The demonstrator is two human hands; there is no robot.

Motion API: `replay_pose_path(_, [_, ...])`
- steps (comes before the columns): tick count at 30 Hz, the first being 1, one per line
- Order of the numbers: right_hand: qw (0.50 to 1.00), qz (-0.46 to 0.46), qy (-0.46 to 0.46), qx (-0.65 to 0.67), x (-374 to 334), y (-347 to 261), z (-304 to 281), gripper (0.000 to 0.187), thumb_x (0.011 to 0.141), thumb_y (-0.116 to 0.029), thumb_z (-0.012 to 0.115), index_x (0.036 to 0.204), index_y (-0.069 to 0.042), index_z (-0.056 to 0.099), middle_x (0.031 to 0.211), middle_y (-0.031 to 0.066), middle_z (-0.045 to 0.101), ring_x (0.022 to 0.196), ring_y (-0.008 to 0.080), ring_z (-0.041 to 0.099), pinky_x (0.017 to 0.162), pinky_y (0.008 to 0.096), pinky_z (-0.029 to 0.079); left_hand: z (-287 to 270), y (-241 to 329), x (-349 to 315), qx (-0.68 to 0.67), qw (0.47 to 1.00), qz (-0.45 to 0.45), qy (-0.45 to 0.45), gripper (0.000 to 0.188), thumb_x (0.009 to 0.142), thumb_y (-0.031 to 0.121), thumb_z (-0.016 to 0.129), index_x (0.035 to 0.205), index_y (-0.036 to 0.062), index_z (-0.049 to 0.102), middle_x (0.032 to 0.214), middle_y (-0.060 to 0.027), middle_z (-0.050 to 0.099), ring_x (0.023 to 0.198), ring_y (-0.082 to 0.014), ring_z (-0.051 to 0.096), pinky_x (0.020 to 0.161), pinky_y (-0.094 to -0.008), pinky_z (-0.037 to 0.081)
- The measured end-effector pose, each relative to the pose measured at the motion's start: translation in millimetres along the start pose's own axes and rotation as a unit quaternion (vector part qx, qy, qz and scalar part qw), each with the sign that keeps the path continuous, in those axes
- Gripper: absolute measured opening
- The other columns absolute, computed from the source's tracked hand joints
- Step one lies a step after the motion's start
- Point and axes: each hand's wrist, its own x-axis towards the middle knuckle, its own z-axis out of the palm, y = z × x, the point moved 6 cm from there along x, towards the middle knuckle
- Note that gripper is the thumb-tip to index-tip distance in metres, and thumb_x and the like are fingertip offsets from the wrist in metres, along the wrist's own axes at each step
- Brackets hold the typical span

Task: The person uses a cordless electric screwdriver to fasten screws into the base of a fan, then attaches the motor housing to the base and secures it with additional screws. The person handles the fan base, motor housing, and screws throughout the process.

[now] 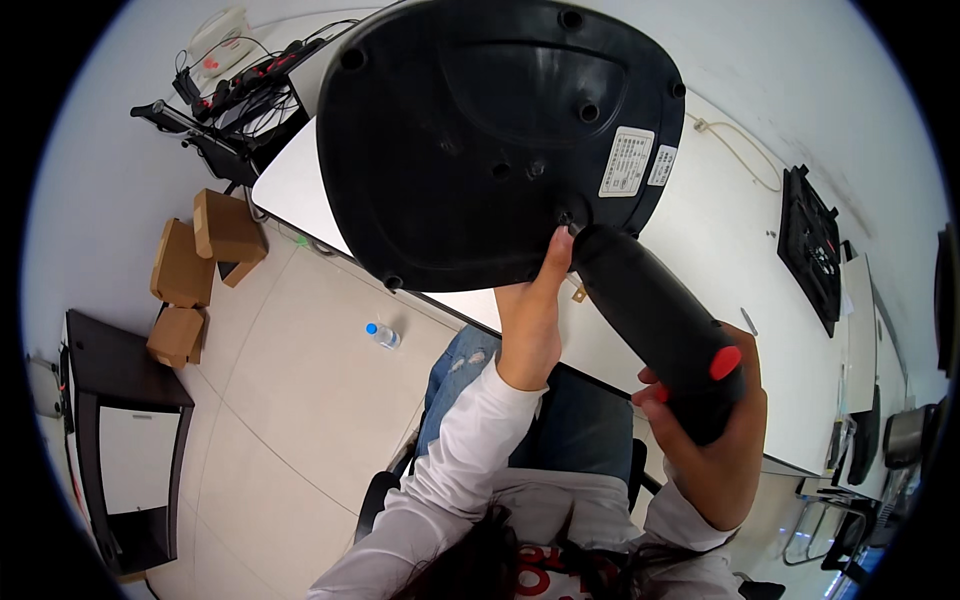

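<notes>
1. Head view, left hand. The left hand [533,330] pinches the lower edge of the black panel [420,150]: thumb on the near face, fingers mostly hidden behind. The panel spreads above and to both sides of this hand, over the white counter [740,240]. Whether anything else supports it cannot be told.

2. Head view, right hand. The right hand [715,450] is wrapped around the rear of the black power screwdriver [650,300], near its red button [726,362]. The tool slants up and left from this hand, its nose at a recess [566,215] just above the left thumb.

3. Caution: slipping tip. The driver meets the panel at an angle. Poor alignment could let it jump out of the recess, damaging a screw head or scratching the plastic.

4. Caution: injury. The left thumb lies right beside the tip; a slip could strike it.

5. Caution: panel rotation. The one visible grip is at the lower edge. Driver torque or pressure could twist or tilt the panel out of the left hand.

6. Caution: loose parts. A small brass-coloured piece [579,292] lies just right of the left hand; a dropped panel could knock it away.
</notes>
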Motion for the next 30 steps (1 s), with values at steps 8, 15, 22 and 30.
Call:
replay_pose_path(8, [0.998,-0.045,0.035,0.005,-25.7,26.7,29.9,0.06,0.073,-0.006,0.071,0.12,0.004,0.035,0.087,0.022,0.063,0.076,0.0288,0.067,0.066,0.0317,0.051,-28.1,-30.3,0.9,0.031,0.999,-0.017,-0.006,0.028,0.09,0.02,0.056,0.114,0.0058,0.05,0.092,-0.0052,0.059,0.075,-0.013,0.06,0.062,-0.0252,0.05])
replay_pose_path(15, [0.994,-0.056,0.084,0.052,-37.0,51.5,47.8,0.064,0.072,-0.006,0.072,0.123,0.006,0.034,0.093,0.0226,0.063,0.082,0.0283,0.066,0.073,0.0316,0.051,-24.8,-23.6,-5.8,0.014,0.998,-0.055,0.028,0.027,0.086,0.011,0.062,0.11,0.0002,0.055,0.104,-0.0057,0.058,0.096,-0.0141,0.054,0.09,-0.0265,0.039])
replay_pose_path(22, [0.993,-0.088,0.083,0.007,-39.8,50.1,48.7,0.066,0.071,-0.007,0.073,0.123,0.006,0.035,0.094,0.0234,0.062,0.083,0.0306,0.066,0.072,0.0323,0.051,-27.7,-25.5,-7.4,0.055,0.998,-0.03,-0.022,0.023,0.089,0.012,0.058,0.108,0.0009,0.055,0.101,-0.0055,0.059,0.088,-0.0131,0.058,0.076,-0.0255,0.049])
replay_pose_path(30, [0.991,-0.033,0.075,0.103,-37.5,54.8,44.6,0.061,0.072,-0.007,0.072,0.119,0.006,0.036,0.091,0.0227,0.062,0.078,0.0302,0.067,0.067,0.0323,0.052,-25.6,-24.3,-8.8,0.031,0.999,-0.031,-0.001,0.024,0.091,0.011,0.055,0.112,0.0024,0.052,0.102,-0.0057,0.059,0.088,-0.0135,0.06,0.076,-0.0257,0.05])
